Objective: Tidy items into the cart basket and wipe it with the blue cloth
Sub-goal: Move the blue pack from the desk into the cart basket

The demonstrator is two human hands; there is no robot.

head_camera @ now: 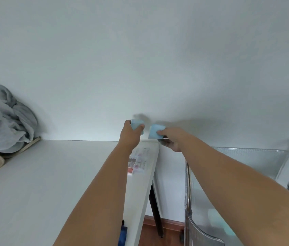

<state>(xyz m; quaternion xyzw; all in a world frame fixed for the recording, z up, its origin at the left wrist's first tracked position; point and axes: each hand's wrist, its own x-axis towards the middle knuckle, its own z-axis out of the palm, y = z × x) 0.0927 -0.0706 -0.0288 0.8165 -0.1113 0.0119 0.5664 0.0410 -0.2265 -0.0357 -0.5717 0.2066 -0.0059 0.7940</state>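
– So why are both hands up by the wall, past the far corner of the table [51, 174]?

– I'd say the cloth [155, 134] is being folded or opened out. Each hand has a pale blue piece, lifted clear of the tabletop, so the fabric can be handled in the air instead of dragging on the surface.

– Is it one cloth or two?

– Can't tell. There's a gap of wall between the two blue patches, and no joining strip shows. It could be one cloth bunched at both ends.

– How does the left hand [130, 134] hold it?

– Fingers curled round a wad; the blue pokes out above the knuckles and a little below the thumb. So it's gripped, with most of that piece buried in the fist.

– And the right hand [171, 141]?

– A pinch. Thumb and fingertips close on the lower right edge of a flat square patch, which stands up and to the left of the fingers, nearly all of it showing.

– Where's the cart [237, 174]?

– Low on the right, a clear-walled basket under the right forearm, well below the cloth. Wiping it hasn't begun, I judge.

– Anything else around?

– Some small cards [138, 164] near the table's right edge, partly behind the left forearm, and a grey blanket [3, 119] heaped at the far left.
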